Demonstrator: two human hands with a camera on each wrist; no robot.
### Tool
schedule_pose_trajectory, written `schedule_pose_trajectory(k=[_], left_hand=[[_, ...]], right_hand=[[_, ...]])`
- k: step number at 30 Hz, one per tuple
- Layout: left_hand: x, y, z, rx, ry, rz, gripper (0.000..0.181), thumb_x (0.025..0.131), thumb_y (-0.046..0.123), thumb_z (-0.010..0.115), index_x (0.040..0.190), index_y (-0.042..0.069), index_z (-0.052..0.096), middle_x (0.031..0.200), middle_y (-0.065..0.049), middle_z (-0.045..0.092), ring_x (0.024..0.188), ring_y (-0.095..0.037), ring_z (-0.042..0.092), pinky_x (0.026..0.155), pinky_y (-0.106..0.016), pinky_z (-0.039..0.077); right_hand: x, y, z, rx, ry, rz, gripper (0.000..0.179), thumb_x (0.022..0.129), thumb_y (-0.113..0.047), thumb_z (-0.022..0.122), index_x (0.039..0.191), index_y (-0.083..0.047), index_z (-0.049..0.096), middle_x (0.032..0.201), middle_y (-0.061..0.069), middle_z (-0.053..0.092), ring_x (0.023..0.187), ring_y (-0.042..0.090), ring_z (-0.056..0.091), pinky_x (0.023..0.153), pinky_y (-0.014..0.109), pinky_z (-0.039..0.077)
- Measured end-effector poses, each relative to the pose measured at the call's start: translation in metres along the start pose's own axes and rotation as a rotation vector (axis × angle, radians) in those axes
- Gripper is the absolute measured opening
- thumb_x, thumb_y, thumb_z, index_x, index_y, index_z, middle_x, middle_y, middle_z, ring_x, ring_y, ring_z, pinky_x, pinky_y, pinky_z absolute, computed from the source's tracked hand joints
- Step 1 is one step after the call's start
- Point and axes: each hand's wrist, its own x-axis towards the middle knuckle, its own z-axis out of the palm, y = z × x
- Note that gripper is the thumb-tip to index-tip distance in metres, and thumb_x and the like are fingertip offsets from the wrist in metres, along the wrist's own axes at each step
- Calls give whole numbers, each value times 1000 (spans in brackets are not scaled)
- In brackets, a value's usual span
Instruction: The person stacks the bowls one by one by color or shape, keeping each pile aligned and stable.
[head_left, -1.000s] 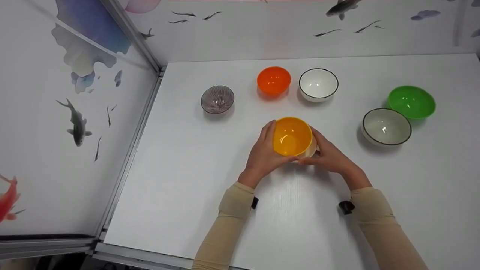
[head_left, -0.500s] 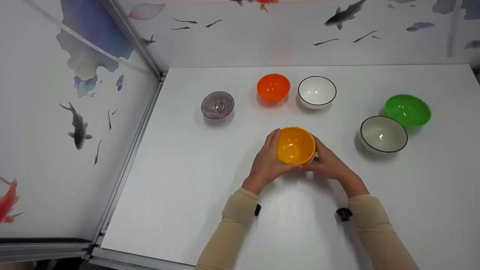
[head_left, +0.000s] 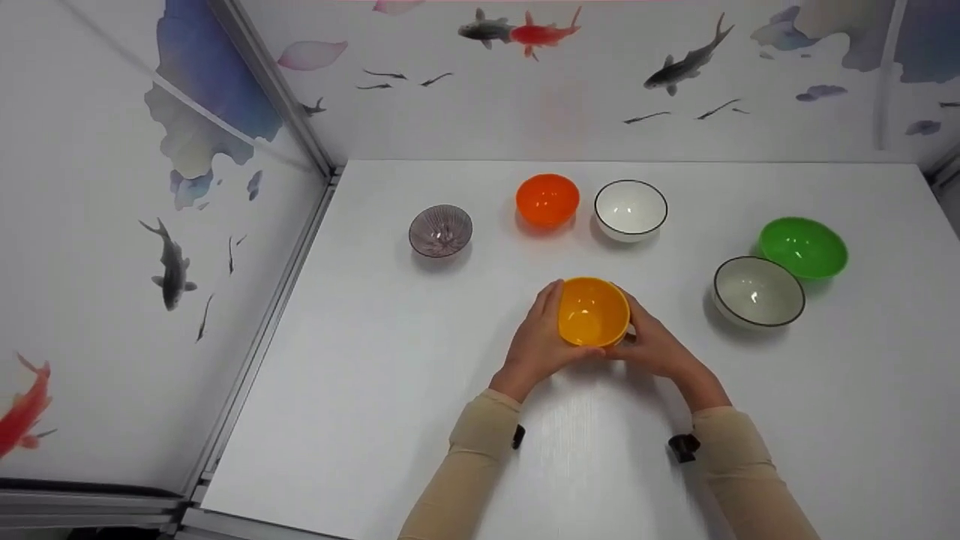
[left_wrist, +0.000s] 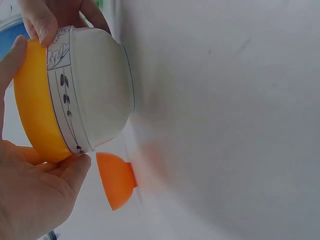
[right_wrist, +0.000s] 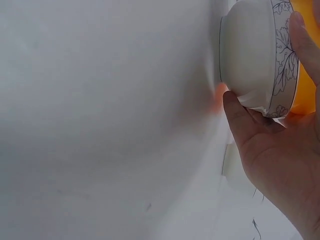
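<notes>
A yellow bowl (head_left: 592, 313) sits nested in a white bowl (left_wrist: 102, 85) with a floral band below its rim; from the head view the yellow one hides nearly all of it. My left hand (head_left: 536, 343) grips the yellow bowl from the left, fingers along its side, fingertips reaching the white bowl's band in the left wrist view. From the right my right hand (head_left: 654, 341) holds the white bowl, a finger under its side and the thumb across the band beside the yellow wall. The white bowl's base is right at the white tabletop (right_wrist: 110, 120).
Behind the hands stand a purplish ribbed glass bowl (head_left: 441, 232), an orange bowl (head_left: 547, 201) and a white dark-rimmed bowl (head_left: 631, 211). To the right, a grey-white dark-rimmed bowl (head_left: 758, 292) stands against a green bowl (head_left: 804, 248). Fish-printed panels (head_left: 555, 90) border the table behind and left.
The yellow bowl, earlier higher and offset with the white bowl showing beneath, has gone down into the white bowl. Both hands keep hold. The head view has tilted upward, shifting everything lower.
</notes>
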Motion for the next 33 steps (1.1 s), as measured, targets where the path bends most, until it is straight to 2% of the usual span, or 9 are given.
schedule_pose_trajectory(k=[5, 15, 27, 33], left_hand=[[1, 0, 1, 0, -2, 4, 116, 72, 53, 85, 159, 15, 18, 163, -2, 27, 141, -20, 44, 117, -38, 41], [5, -1, 5, 58, 20, 67, 115, 73, 56, 84, 158, 10, 20, 159, -6, 31, 137, -20, 47, 115, -32, 42], [11, 5, 4, -28, -44, -5, 113, 76, 44, 85, 160, 12, 14, 164, -5, 21, 143, -20, 40, 119, -34, 38], [12, 4, -2, -29, -70, 29, 113, 77, 37, 86, 160, 11, 14, 166, -8, 18, 146, -23, 37, 120, -36, 36]], right_hand=[[0, 2, 1, 15, 7, -15, 100, 84, -27, 81, 160, -14, 16, 164, 13, 25, 149, 38, 28, 115, 57, 35], [-1, 5, 4, -2, 53, 2, 105, 82, -32, 82, 159, -13, 15, 163, 14, 28, 149, 37, 29, 117, 57, 33], [3, 5, -3, -5, 34, 9, 104, 83, -30, 81, 159, -11, 13, 164, 16, 24, 150, 38, 27, 119, 58, 30], [3, 7, -2, -1, 34, 2, 105, 82, -35, 82, 159, -11, 14, 164, 16, 25, 149, 39, 27, 120, 60, 27]])
